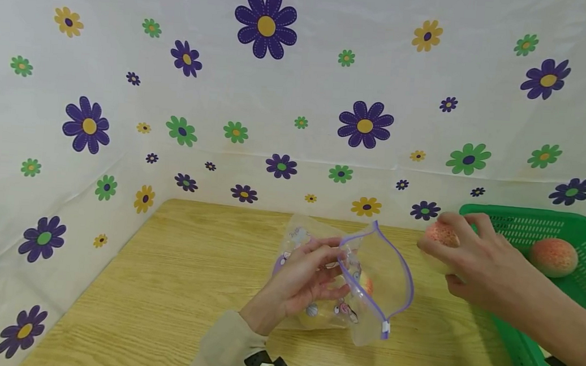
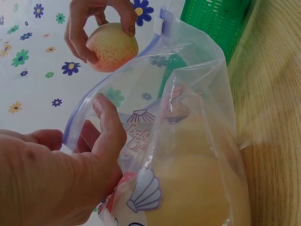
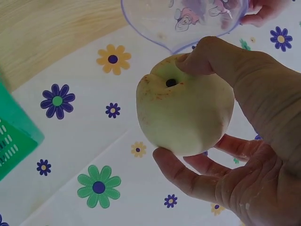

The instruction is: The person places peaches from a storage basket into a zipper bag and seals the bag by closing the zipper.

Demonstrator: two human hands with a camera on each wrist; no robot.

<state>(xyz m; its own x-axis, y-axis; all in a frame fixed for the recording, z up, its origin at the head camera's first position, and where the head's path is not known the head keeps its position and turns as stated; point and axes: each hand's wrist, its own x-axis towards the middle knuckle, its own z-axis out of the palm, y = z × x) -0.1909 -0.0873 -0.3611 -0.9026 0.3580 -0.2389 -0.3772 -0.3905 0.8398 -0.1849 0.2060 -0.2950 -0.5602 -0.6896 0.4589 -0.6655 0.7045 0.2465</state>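
My left hand [image 1: 312, 275] holds the purple-edged rim of a clear zip bag [image 2: 197, 113] printed with cartoon figures and shells, its mouth spread wide toward the right. Inside the bag lies at least one peach [image 1: 366, 283], partly hidden by the print and my fingers. In my right hand [image 1: 486, 259] is another peach [image 3: 188, 113], pale yellow-green with a red-speckled side, gripped between thumb and fingers. That peach is raised to the right of the bag's mouth, apart from it. A white slider [image 1: 385, 327] sits at the near end of the zip.
At the right stands a green plastic basket [image 1: 520, 358] with slotted walls, holding a peach [image 1: 554, 257]. Everything rests on a wood-grain table [image 1: 190, 266]. A white cloth [image 1: 300, 81] with printed flowers hangs behind and to the left.
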